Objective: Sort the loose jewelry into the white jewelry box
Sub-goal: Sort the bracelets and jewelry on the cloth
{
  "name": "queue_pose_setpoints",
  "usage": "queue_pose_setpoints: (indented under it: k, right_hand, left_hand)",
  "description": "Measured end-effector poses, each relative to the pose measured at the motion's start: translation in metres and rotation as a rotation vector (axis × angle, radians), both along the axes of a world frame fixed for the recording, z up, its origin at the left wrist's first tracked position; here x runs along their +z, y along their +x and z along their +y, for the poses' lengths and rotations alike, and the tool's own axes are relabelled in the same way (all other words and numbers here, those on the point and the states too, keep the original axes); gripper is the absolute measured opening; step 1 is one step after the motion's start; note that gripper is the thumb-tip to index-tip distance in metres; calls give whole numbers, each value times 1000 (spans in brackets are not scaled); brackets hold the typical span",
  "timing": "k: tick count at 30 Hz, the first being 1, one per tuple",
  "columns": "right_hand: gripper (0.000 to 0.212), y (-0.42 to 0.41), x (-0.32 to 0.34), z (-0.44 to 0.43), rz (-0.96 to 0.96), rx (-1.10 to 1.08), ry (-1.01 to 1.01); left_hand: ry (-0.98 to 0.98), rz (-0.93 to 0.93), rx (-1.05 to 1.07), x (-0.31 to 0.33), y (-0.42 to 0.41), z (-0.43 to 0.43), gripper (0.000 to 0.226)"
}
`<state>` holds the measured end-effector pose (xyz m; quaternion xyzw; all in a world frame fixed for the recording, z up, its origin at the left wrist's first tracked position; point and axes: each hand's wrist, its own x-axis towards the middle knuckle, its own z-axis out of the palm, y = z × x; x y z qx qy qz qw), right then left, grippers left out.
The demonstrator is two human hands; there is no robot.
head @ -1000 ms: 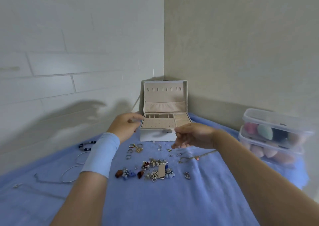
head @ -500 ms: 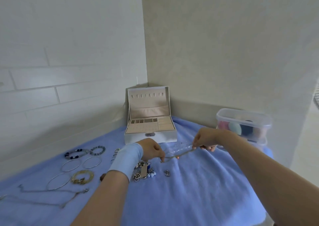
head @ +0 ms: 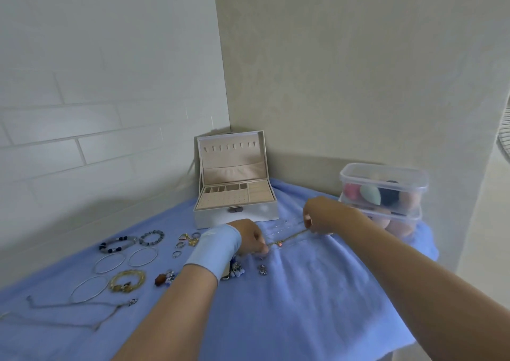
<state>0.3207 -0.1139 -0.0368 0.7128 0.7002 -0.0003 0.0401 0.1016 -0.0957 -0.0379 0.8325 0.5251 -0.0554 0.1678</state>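
Observation:
The white jewelry box (head: 256, 214) stands open in the corner, its beige tray and lid pockets showing. A thin gold chain (head: 289, 240) with a small reddish charm is stretched just above the blue cloth in front of the box. My left hand (head: 249, 239), wearing a pale blue wristband, pinches its left end. My right hand (head: 321, 217) pinches its right end. Loose rings (head: 180, 246), bead bracelets (head: 151, 237), bangles (head: 142, 256), a gold bracelet (head: 127, 279) and long silver chains (head: 82, 307) lie to the left.
Two stacked clear plastic tubs (head: 383, 189) with coloured sponges stand at the right, close to my right hand. The blue cloth (head: 303, 305) covers the table and drops off at the right and front. Small charms (head: 237, 271) lie under my left wrist. Walls close the back.
My left hand left the box's side and my right hand moved right; both now hold the gold chain stretched between them. The camera has turned, shifting the scene.

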Motion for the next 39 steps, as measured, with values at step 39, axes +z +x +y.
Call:
queue_pose_setpoints:
  k: [39]
  right_hand:
    - [15,-119,26,-13,1201,278,-200]
  left_hand:
    - [-157,-1100,269,21,-91,-35,13]
